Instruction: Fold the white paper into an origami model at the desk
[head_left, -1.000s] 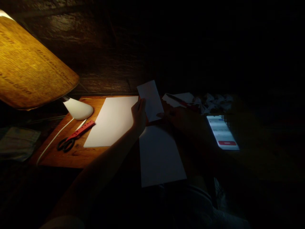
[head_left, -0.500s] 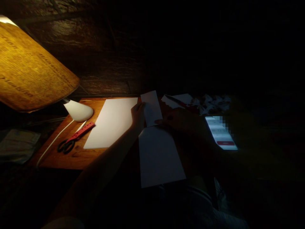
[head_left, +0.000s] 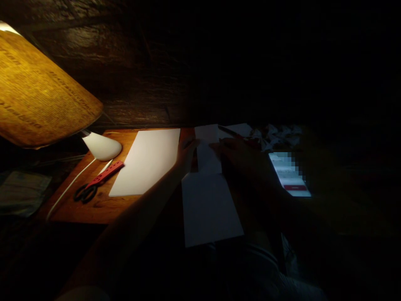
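A narrow piece of white paper (head_left: 208,152) is held up between my two hands at the middle of the view. My left hand (head_left: 187,150) grips its left edge, fingers closed. On the right edge, my right hand (head_left: 230,151) pinches the paper, though deep shadow hides most of its fingers. Below them lies a larger white sheet (head_left: 211,211), its top edge behind or under the narrow piece; I cannot tell which. To the left, a bright sheet of white paper (head_left: 145,161) rests on the wooden table (head_left: 81,211), partly behind my left wrist.
Scissors with black handles in a red cover (head_left: 102,179) lie at the left, near the white lamp base (head_left: 103,146) and its cord. A lit phone (head_left: 290,175) is on the right. Crumpled paper scraps (head_left: 278,136) lie behind it, beside a dark blade-like object.
The narrow paper has shifted right and slightly down, and now stands straighter. My left hand has moved right with it, and my right hand has moved higher along its edge.
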Tool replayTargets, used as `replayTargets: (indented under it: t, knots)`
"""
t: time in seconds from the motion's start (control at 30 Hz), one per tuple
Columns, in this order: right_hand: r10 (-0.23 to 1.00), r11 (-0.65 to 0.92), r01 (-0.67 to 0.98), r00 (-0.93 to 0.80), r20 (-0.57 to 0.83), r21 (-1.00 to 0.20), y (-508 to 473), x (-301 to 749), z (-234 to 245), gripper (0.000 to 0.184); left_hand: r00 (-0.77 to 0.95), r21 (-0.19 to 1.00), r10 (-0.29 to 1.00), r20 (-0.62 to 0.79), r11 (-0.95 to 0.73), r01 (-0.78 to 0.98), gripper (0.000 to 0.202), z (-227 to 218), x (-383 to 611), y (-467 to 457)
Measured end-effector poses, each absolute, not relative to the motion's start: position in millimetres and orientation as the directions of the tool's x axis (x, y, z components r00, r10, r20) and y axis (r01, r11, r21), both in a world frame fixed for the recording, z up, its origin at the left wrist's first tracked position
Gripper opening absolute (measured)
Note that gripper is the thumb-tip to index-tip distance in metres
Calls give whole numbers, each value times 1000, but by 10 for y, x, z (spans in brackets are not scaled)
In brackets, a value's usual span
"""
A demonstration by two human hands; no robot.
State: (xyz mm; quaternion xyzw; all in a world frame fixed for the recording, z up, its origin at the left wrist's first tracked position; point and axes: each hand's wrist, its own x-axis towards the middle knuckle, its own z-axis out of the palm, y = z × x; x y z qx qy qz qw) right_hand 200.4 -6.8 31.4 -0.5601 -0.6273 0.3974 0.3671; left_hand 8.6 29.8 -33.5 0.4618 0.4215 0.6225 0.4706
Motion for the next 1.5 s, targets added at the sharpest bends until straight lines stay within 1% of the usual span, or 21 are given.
replayTargets:
  t: [0.1,0.2,0.37,0.47,0.57,0.7,0.93,1.03,1.17,1.4,1.5]
  knots:
    - [997,67,311,-52,54,-948,-26,1985,267,30,-68,972,977,203,-210,-105,30,-316,110,249]
    - [998,67,228,-34,61,-971,1,1993,241,32,-71,970,971,228,-233,-74,28,-288,112,222]
    - [994,97,210,-74,83,-973,-20,2010,264,24,-57,965,964,262,-263,-10,31,-246,99,186]
    - [997,70,183,-38,64,-981,3,2007,226,24,-33,954,954,297,-296,35,31,-220,99,163]
    - [997,77,194,-8,77,-978,39,2007,171,27,-36,952,953,302,-299,69,30,-204,101,156]
    - [995,95,217,0,97,-972,42,2017,155,30,-46,960,960,275,-273,56,31,-207,103,161]
    - [995,89,180,27,95,-980,43,2020,138,30,-33,968,967,251,-251,9,30,-210,128,155]
    - [995,101,141,-1,101,-985,84,2007,99,29,-23,965,964,264,-264,-2,32,-215,129,155]
    - [992,122,143,-34,118,-982,139,2001,59,29,-16,961,961,277,-277,5,33,-238,112,159]
    - [992,126,106,-1,127,-986,164,2008,4,19,-16,967,967,255,-255,12,32,-269,110,181]
    - [994,107,93,0,107,-990,178,1999,-30,22,-7,966,966,259,-259,14,32,-267,108,179]
